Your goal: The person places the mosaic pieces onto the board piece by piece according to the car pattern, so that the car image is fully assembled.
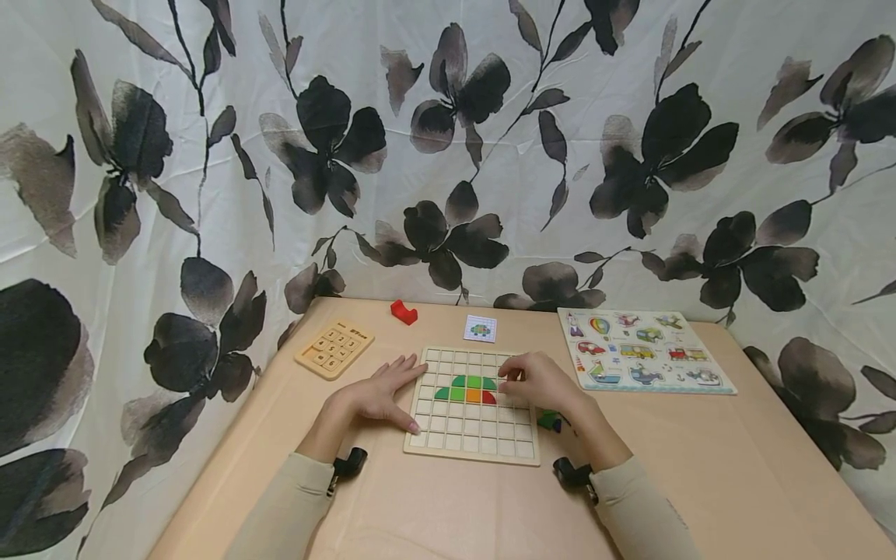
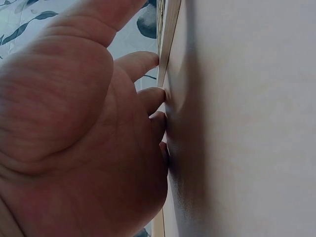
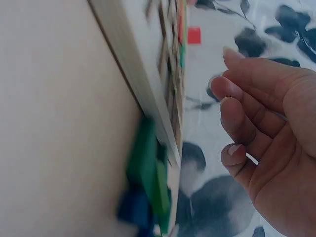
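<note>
A wooden grid board point(image 1: 472, 455) lies in front of me. Green, orange and red tiles point(image 1: 465, 389) sit in its middle cells as a dome-like shape. My left hand point(image 1: 381, 393) rests at the board's left edge, fingers spread and thumb on the near left part; its wrist view shows the fingertips against the edge point(image 2: 169, 39). My right hand point(image 1: 537, 381) hovers above the board's right side beside the red tile. In the right wrist view, its fingers point(image 3: 234, 118) are loosely bent, with nothing visible between them. Loose green and blue pieces point(image 3: 143, 158) lie by the board's right edge.
A small picture card point(image 1: 480, 328) lies beyond the board, with a red notched piece point(image 1: 404, 313) left of it. A wooden number puzzle point(image 1: 334, 350) is at the back left. A picture puzzle board point(image 1: 647, 354) occupies the back right. Floral cloth point(image 1: 448, 155) hangs behind the table.
</note>
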The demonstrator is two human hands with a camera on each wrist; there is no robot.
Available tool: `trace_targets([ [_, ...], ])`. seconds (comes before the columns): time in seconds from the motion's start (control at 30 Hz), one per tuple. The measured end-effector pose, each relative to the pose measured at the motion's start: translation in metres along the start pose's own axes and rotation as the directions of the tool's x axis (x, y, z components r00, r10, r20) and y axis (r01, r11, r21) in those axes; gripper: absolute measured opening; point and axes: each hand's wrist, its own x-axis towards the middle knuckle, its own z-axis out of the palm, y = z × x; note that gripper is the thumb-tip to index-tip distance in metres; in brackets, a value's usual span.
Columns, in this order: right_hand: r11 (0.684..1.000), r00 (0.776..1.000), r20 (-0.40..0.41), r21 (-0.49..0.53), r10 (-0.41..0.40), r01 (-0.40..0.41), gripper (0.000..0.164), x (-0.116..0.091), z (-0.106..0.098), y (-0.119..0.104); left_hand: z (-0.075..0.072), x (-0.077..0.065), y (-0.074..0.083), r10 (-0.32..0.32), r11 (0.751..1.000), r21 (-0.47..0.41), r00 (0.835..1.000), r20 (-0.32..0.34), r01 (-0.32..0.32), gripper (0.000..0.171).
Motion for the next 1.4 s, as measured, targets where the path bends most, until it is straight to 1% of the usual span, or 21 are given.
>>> trace_targets([
  [0.13, 1.000, 1.000, -0.025, 0.017, 0.018, -0.018, 0.021, -0.005, -0.014, 0.011, 0.000, 0.000, 0.000, 0.002, 1.000, 0.001, 1.000, 0.002, -0.002, 0.121],
  [0.2, 0.999, 0.999, -0.031, 0.022, 0.027, -0.026, 0.022, -0.008, -0.021, 0.017, 0.000, 0.000, 0.000, 0.003, 1.000, 0.002, 1.000, 0.002, -0.003, 0.121],
  [0.3, 0.998, 0.999, -0.037, 0.057, 0.038, -0.036, 0.023, -0.013, -0.030, 0.022, 0.000, 0.000, 0.000, 0.002, 1.000, 0.000, 1.000, 0.001, -0.002, 0.121],
  [0.4, 0.997, 0.998, -0.042, 0.063, 0.052, -0.049, 0.024, -0.017, -0.038, 0.026, 0.000, 0.000, 0.001, 0.002, 1.000, 0.002, 1.000, 0.000, -0.002, 0.121],
  [0.5, 0.994, 0.994, -0.037, 0.046, 0.098, -0.097, 0.024, -0.020, -0.043, 0.029, 0.001, 0.000, 0.001, 0.001, 1.000, 0.006, 1.000, 0.000, -0.001, 0.121],
  [0.63, 0.988, 0.988, -0.019, 0.025, 0.155, -0.154, 0.023, -0.023, -0.047, 0.032, 0.001, 0.000, 0.000, -0.003, 1.000, 0.003, 1.000, -0.003, 0.003, 0.120],
  [0.83, 0.986, 0.986, 0.022, -0.004, 0.166, -0.166, 0.019, -0.027, -0.052, 0.039, 0.000, 0.000, 0.000, 0.001, 1.000, -0.001, 1.000, -0.003, -0.001, 0.120],
  [1.0, 0.976, 0.973, 0.075, -0.006, 0.218, -0.218, 0.016, -0.029, -0.052, 0.045, 0.000, 0.000, 0.000, -0.006, 1.000, -0.002, 1.000, -0.002, 0.006, 0.121],
  [1.2, 0.976, 0.966, 0.146, 0.007, 0.214, -0.217, 0.017, -0.029, -0.052, 0.052, 0.000, -0.001, 0.001, -0.008, 1.000, -0.010, 1.000, -0.002, 0.008, 0.121],
  [1.4, 0.981, 0.968, 0.165, 0.023, 0.188, -0.194, 0.016, -0.031, -0.051, 0.058, 0.000, 0.000, 0.001, -0.008, 1.000, -0.009, 1.000, 0.000, 0.008, 0.121],
])
